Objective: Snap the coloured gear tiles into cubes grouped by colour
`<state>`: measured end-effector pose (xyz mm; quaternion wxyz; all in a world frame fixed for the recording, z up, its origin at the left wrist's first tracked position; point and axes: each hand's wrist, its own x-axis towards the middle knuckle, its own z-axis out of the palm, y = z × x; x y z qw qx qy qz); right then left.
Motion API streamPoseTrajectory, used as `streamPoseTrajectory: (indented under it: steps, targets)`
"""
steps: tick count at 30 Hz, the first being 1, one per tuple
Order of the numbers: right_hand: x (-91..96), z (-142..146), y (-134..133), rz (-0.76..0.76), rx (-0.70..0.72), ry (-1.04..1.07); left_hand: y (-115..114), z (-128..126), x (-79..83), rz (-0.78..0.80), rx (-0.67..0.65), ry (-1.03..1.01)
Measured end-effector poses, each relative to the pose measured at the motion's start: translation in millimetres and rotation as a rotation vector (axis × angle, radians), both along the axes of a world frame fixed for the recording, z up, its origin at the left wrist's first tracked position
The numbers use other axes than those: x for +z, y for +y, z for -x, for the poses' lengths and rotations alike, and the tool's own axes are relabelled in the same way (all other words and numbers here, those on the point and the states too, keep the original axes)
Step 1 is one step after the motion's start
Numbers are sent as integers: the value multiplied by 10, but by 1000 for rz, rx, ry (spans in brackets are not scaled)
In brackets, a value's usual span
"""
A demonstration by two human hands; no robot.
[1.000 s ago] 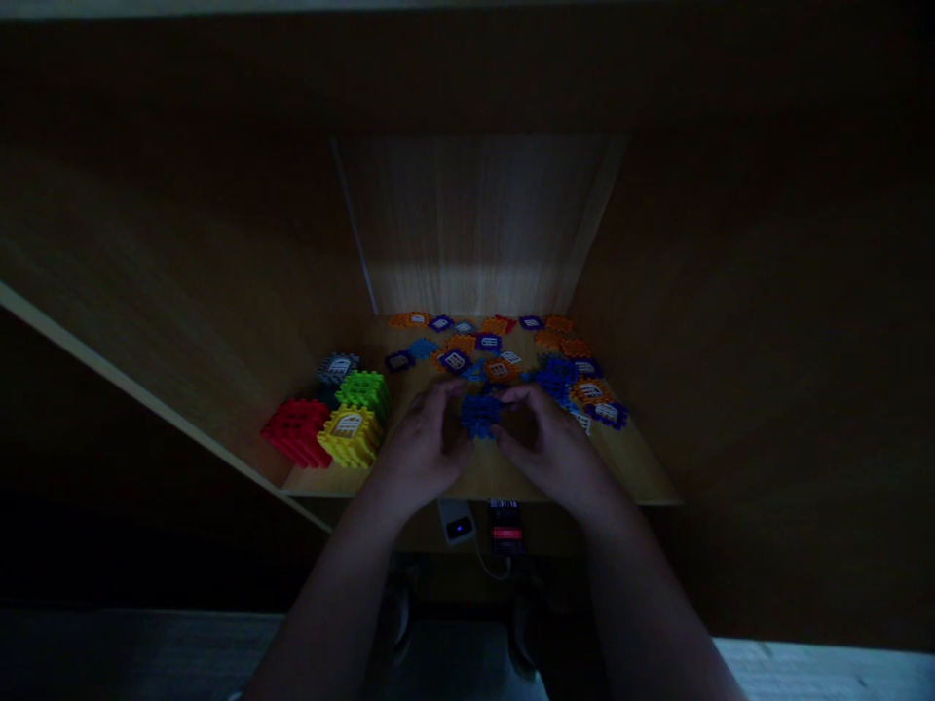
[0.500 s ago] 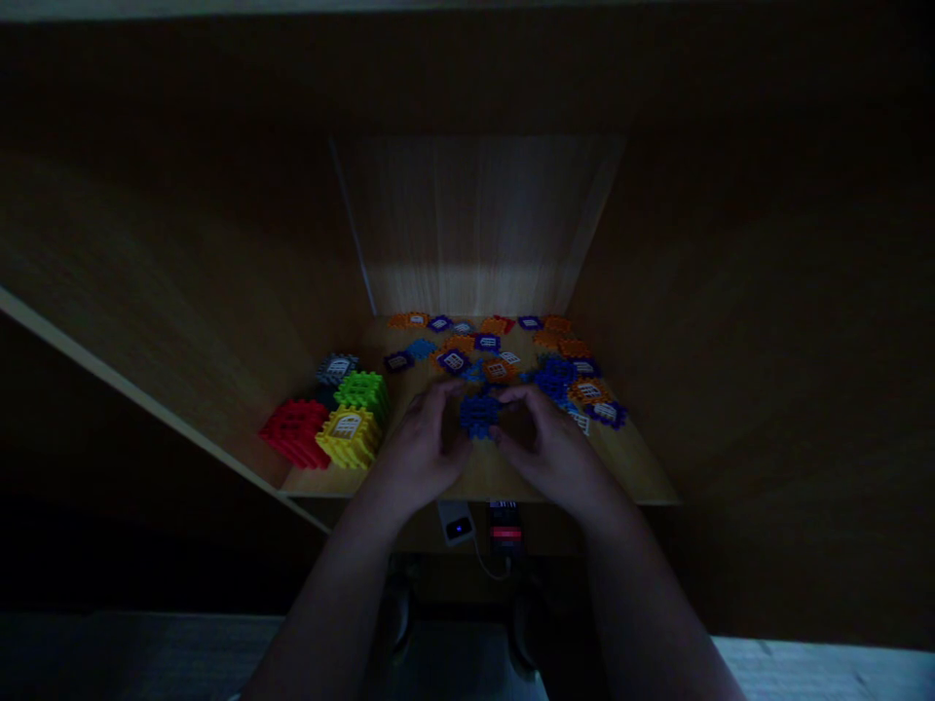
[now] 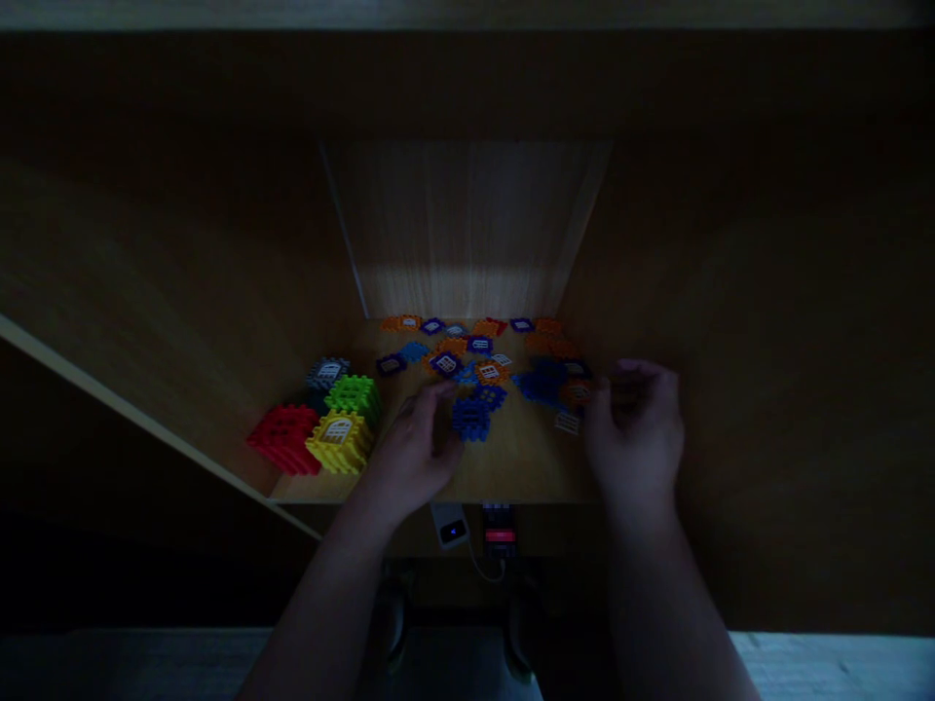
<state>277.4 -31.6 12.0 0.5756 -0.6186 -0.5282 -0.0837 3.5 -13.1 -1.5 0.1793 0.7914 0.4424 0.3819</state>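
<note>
A neat stack of dark blue interlocking plastic tiles [image 3: 471,421] stands near the front of the shelf. My left hand [image 3: 418,438] is curved along its left side, thumb and fingers apart, with the fingertips close to its edge. Behind the stack lies a loose blue tile [image 3: 489,396]. Over at the right wall, my right hand [image 3: 635,428] hovers by the loose tiles, slightly blurred, fingers curled but apart from the thumb. It partly covers an orange tile [image 3: 577,391]. A heap of blue tiles [image 3: 542,382] lies to its left.
Stacks of red [image 3: 284,438], yellow [image 3: 340,440], green [image 3: 354,394] and grey tiles [image 3: 328,372] stand at the left wall. Several orange and purple tiles lie scattered behind. Below the front edge are a white device [image 3: 449,526] and a phone-like device [image 3: 500,531] with a cable.
My right hand has left the blue stack and swung right to the tiles by the wall. My left hand stays beside the stack. The view has shifted slightly.
</note>
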Motion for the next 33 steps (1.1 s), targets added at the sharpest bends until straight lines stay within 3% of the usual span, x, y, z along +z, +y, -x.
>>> streamPoseTrajectory:
  steps: [8, 14, 16, 24, 26, 28, 33]
  targets:
    - [-57, 122, 75, 179, 130, -196, 15, -1, 16, -3, 26, 8]
    - [-61, 275, -2, 341, 584, -165, -3, -15, 43, 26, 54, -6]
    - [-94, 335, -22, 392, 674, -159, -3, -17, 39, 20, 59, -9]
    - [-152, 464, -10, 485, 659, -174, -172, -64, 129, -300, 115, 68]
    - [-133, 506, -12, 492, 664, -167, -271, -129, 169, -389, 62, 122]
    - [-129, 554, -15, 494, 671, -167, -378, -226, 199, -475, -74, 153]
    - [-195, 685, 15, 463, 651, -149, -640, -498, 255, -648, -256, 109]
